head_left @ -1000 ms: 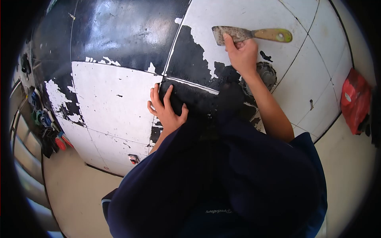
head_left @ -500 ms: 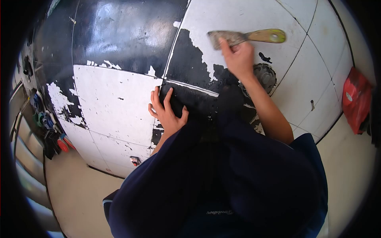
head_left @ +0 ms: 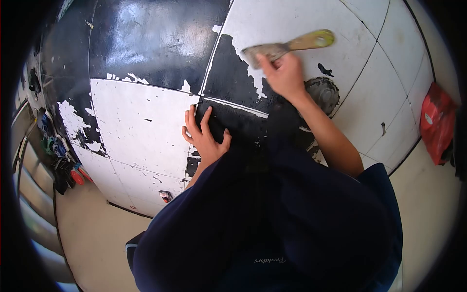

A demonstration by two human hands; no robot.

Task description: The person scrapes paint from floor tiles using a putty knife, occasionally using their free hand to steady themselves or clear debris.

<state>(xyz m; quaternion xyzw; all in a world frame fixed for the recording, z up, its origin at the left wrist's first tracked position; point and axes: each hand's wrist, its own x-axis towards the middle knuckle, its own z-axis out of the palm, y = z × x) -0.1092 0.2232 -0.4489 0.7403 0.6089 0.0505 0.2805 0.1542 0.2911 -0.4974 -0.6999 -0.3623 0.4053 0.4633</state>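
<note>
Since a second ago the scraper (head_left: 284, 45) has slid leftward across the tiles (head_left: 141, 121) and tipped, its wooden handle now angled up to the right and its blade at the ragged edge of the black coating (head_left: 228, 70). Right hand (head_left: 284, 75) is on the scraper with fingers pressed on the blade near the handle — blur hides how tightly they close round it. Left hand (head_left: 204, 136) has not shifted: it lies flat and spread on the dark patch by the tile joint, holding nothing.

As a tool it looks light and stiff, a thin metal blade crusted with residue; the handle is the natural grip, with a finger on the blade's back for pressure. Its edge is likely sharp enough to skid on glossy tile. Coating looks brittle — it has flaked off in chips, leaving white patches.

A red bag (head_left: 435, 121) sits off to the right.
</note>
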